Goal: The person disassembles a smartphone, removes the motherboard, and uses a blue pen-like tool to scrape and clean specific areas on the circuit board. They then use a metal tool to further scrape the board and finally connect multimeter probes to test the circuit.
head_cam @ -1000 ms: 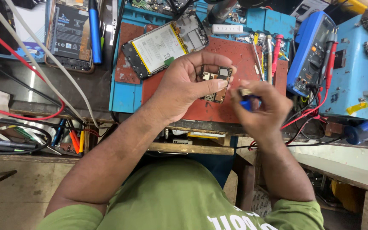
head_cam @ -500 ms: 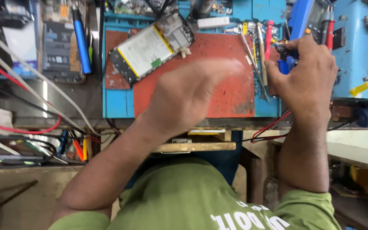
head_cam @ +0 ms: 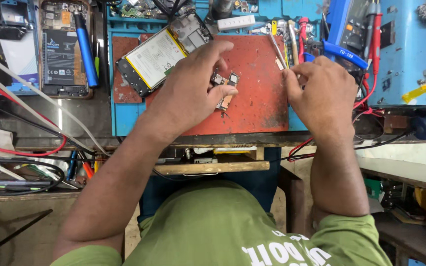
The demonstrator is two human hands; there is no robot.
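On the red mat [head_cam: 257, 88], the left hand [head_cam: 188, 93] pinches a small circuit board [head_cam: 225, 91]; the right hand [head_cam: 321, 93] pinches tweezers [head_cam: 278, 49]. Phone [head_cam: 161, 51] lies open, unfixed.

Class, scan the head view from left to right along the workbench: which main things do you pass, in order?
Dark phone with blue pen → opened phone showing its battery → left hand → small circuit board → red mat → right hand → blue machine

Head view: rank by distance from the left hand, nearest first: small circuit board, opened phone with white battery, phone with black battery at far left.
1. Small circuit board: on the red mat, under the left hand's fingers.
2. Opened phone with white battery: just beyond the hand, up-left.
3. Phone with black battery: far left, off the mat.
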